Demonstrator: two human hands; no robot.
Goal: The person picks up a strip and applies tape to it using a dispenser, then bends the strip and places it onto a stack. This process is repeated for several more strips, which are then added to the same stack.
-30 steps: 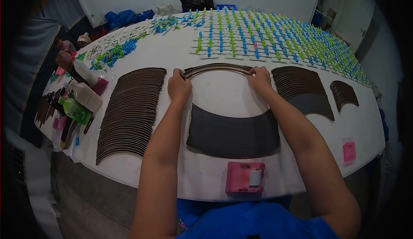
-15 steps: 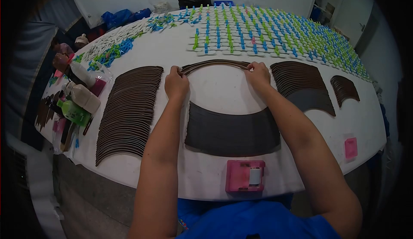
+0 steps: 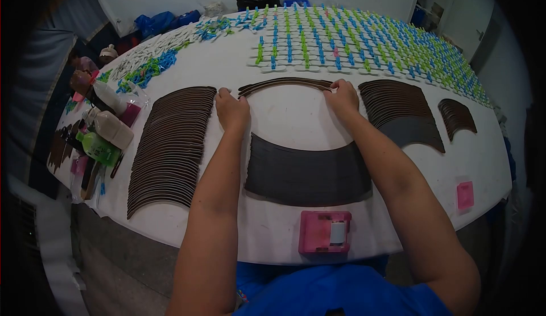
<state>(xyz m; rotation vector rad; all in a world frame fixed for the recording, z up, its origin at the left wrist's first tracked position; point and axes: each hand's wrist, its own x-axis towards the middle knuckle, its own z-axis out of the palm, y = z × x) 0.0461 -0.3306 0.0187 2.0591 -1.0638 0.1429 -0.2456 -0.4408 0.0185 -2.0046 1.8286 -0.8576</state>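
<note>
A thin bundle of brown curved strips (image 3: 284,82) lies arched on the white table (image 3: 296,117) ahead of me. My left hand (image 3: 231,110) grips its left end and my right hand (image 3: 343,96) pinches its right end. Just in front of my arms lies a wide dark curved sheet stack (image 3: 307,175). A long fanned row of brown curved pieces (image 3: 170,145) runs down the left of my left hand. Another fanned pile of brown pieces (image 3: 401,114) sits right of my right hand.
A pink tape dispenser (image 3: 325,232) sits at the near edge. Bottles (image 3: 105,137) stand at the left edge. Blue, green and white clips (image 3: 352,43) cover the far half of the table. A small brown pile (image 3: 456,117) and a pink block (image 3: 465,195) lie at the right.
The strip bundle has been lowered a little flatter onto the table. My left hand has shifted slightly left and my right hand has barely moved.
</note>
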